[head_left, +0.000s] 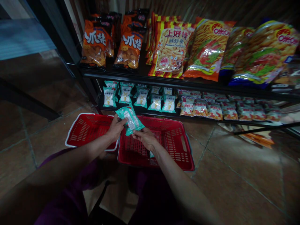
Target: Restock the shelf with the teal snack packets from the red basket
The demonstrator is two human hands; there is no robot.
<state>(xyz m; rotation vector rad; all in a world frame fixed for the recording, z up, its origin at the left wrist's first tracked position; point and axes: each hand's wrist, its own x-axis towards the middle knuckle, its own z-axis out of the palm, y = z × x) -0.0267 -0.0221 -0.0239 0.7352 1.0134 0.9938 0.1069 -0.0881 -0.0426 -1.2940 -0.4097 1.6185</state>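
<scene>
A teal snack bag (133,120) is held between both hands above the red baskets, its printed back turned up toward me. My left hand (117,126) grips the bag's left side with the thumb on top. My right hand (146,137) pinches the lower right corner. Below the bag stands a larger red shopping basket (179,137), with a bit of a teal packet (151,154) showing inside it beside my right wrist. A second red basket with a white rim (81,131) stands to its left, partly hidden by my left arm.
On the low shelf are rows of teal snack bags (142,97) and red-and-white snack bags (200,107). The upper black shelf (140,76) bears orange bags (95,47), prawn cracker bags (170,50) and large noodle-print bags (208,50). A dark metal post (56,31) rises at left.
</scene>
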